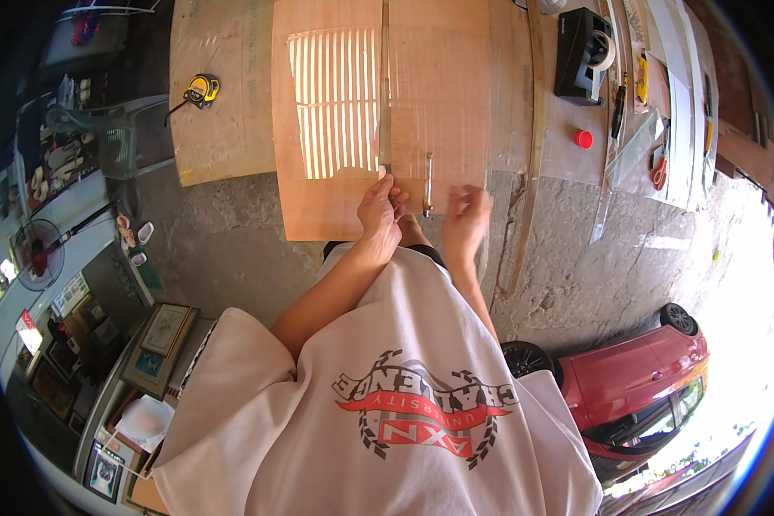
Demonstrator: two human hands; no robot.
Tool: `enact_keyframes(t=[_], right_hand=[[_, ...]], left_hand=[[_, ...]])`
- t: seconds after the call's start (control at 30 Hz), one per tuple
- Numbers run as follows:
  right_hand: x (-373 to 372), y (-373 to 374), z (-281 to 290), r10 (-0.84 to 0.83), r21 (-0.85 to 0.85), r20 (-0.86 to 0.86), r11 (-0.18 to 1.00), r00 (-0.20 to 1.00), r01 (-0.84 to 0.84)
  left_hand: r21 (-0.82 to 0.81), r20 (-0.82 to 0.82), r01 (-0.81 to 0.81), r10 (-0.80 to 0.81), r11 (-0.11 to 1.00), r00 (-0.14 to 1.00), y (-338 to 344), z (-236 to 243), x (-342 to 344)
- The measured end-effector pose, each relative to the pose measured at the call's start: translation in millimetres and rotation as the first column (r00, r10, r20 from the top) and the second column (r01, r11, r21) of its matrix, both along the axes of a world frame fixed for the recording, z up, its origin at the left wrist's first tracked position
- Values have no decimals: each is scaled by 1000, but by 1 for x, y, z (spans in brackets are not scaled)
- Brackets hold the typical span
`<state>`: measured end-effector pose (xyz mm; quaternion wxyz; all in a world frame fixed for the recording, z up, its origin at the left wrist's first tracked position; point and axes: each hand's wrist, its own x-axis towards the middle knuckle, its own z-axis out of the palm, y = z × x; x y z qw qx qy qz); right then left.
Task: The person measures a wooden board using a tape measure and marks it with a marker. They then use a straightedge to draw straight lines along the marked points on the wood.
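My left hand [382, 215] is closed in a pinch at the near end of the narrow gap between two wooden boards. What its fingers grip, if anything, is too small to make out. To its left lies the left board [318, 211], striped with sunlight; to its right is the right board [439, 77], with what looks like a clear sheet over it. A slim pen-like tool [428, 185] with a shiny shaft rests near that board's near edge, between my hands. My right hand [468, 215] hovers just right of the tool, its curled fingers smeared by motion.
A yellow and black tape measure [202, 90] sits at the left. Toward the right are a black tape dispenser [583, 56], a red cap [583, 138], a yellow cutter knife [641, 77], scissors [659, 168] and clear offcuts [632, 150]. A red car [636, 370] stands at lower right.
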<state>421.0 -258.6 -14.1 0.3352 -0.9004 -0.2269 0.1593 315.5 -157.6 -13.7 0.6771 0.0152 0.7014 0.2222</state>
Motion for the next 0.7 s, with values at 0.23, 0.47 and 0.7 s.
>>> enact_keyframes(t=[0.23, 0.47, 0.7], right_hand=[[86, -7, -37, 27, -44, -39, 999, 999, -28], [99, -11, -49, -29, -74, -185, 997, 982, 16], [96, -13, -45, -8, -26, -204, 1000, 979, 3]], left_hand=[[-4, -29, -10, 10, 1000, 1000, 1, 0, 2], [6, -21, 35, -35, 999, 999, -2, -4, -2], [16, 1, 54, -54, 998, 999, -4, -11, -10]])
